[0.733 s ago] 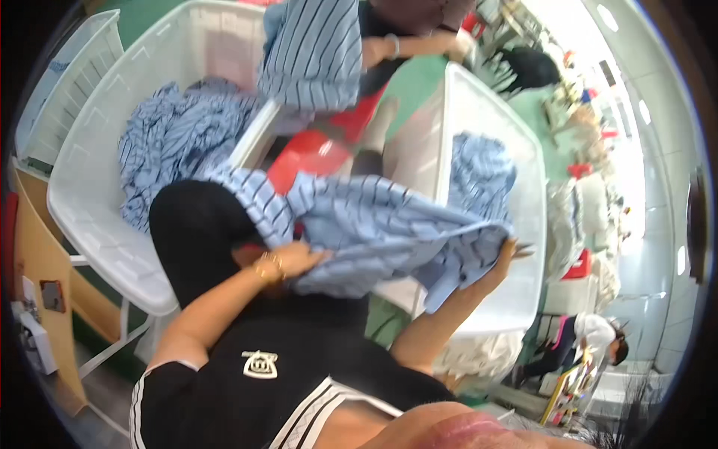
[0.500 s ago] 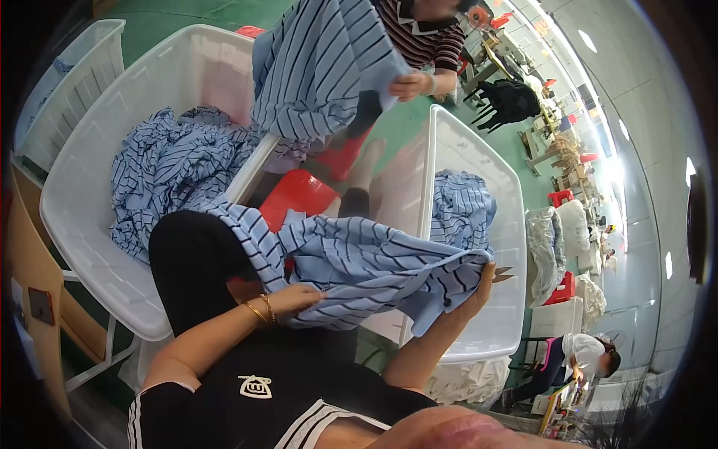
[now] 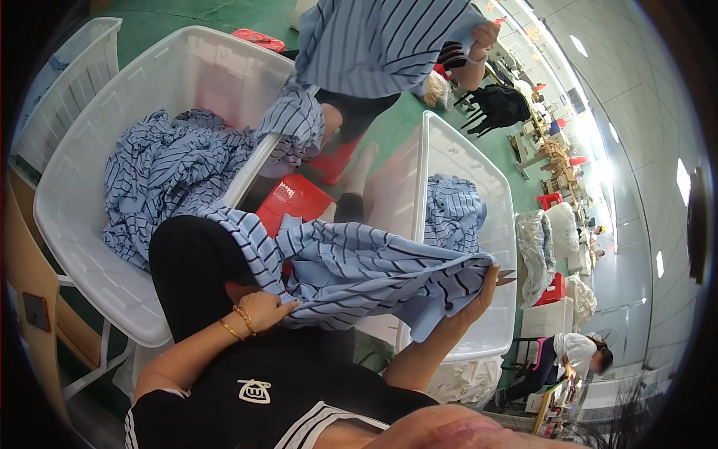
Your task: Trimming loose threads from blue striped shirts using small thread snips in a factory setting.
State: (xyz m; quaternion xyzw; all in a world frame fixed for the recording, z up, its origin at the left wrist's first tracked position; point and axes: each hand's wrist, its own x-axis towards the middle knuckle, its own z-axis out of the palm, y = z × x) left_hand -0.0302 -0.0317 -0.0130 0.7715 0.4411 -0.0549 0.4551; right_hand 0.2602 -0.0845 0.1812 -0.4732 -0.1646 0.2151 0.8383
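Note:
A light blue garment (image 3: 351,262) with dark stripes is stretched across my lap. My left hand (image 3: 262,310), with gold bracelets at the wrist, pinches its near left edge; the fingertips are partly hidden by cloth. At its right end my right hand (image 3: 479,298) is closed on the gathered fabric. Pointed metal blades, apparently thread snips (image 3: 506,277), stick out beyond that hand; their handles are hidden. Part of the garment hangs below the right hand, and its left end runs over my knee toward the bin's rim.
A white plastic bin (image 3: 71,187) on the left holds heaped striped garments (image 3: 179,165). Another white bin (image 3: 497,329) on the right holds more (image 3: 452,209). A red stool (image 3: 295,200) stands between. Opposite, a co-worker's hand (image 3: 485,37) lifts a striped garment (image 3: 374,45).
My left hand has slid left along the garment's near edge, while my right hand keeps its hold. The co-worker's raised garment and hand have moved right and up.

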